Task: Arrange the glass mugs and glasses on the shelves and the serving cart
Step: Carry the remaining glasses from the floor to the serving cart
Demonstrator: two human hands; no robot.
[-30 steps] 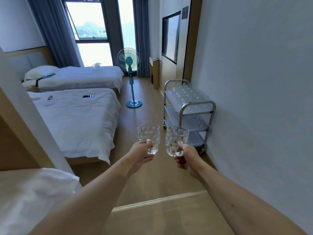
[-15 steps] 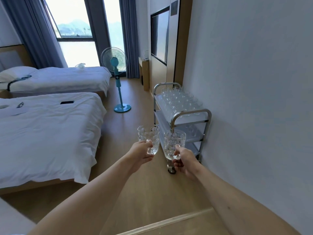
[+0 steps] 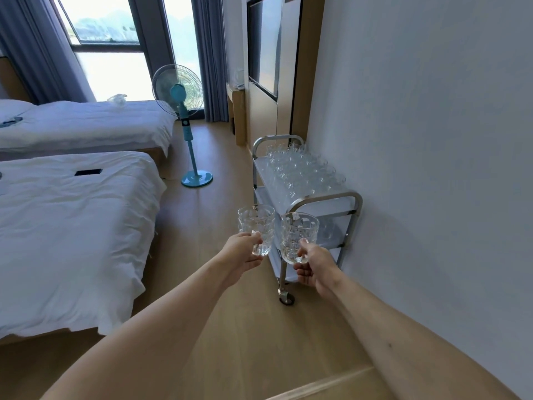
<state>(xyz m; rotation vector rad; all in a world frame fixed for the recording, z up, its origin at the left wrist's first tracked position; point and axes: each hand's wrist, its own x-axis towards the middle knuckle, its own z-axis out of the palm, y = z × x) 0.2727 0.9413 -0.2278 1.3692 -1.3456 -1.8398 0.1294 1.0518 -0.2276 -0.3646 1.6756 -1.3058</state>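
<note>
My left hand (image 3: 243, 254) grips the handle of a clear patterned glass mug (image 3: 256, 226), held upright. My right hand (image 3: 315, 268) grips a second glass mug (image 3: 298, 235) by its handle, just right of the first. Both mugs hang in the air in front of the near end of a steel serving cart (image 3: 353, 209) that stands against the right wall. Several glasses (image 3: 302, 171) crowd the cart's top shelf, and a few more show on its middle shelf. The lower shelf is partly hidden behind the mugs and my hands.
Two white beds (image 3: 72, 226) fill the left side, a phone (image 3: 88, 172) lying on the nearer one. A blue standing fan (image 3: 184, 111) stands on the wooden floor beyond the cart. A white wall (image 3: 432, 140) runs along the right.
I have walked closer to the cart; it now looms larger and sits directly behind the two mugs. Both hands keep the same grip on their mugs.
</note>
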